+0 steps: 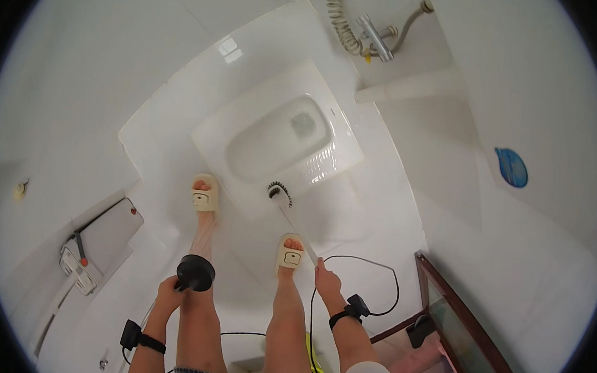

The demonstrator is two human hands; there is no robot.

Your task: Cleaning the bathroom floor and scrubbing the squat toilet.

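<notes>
My left hand (169,293) is closed round a black shower head (196,273), held above my left shin; faint streaks like water run from it toward my left foot. Low over the floor, my right hand (327,281) grips the pale handle of a toilet brush (281,195). Its dark-bristled head touches or hovers just over the near edge of the white squat toilet (244,183); I cannot tell which. Wet, shiny patches show on the toilet's ridged side.
My feet wear cream slippers (203,196) on the white floor. A black cable loops beside my right wrist. A chrome tap with a coiled hose (374,37) hangs at the far right wall. At near right stands a brown-framed door (467,327). A folding wall fitting (104,236) is at left.
</notes>
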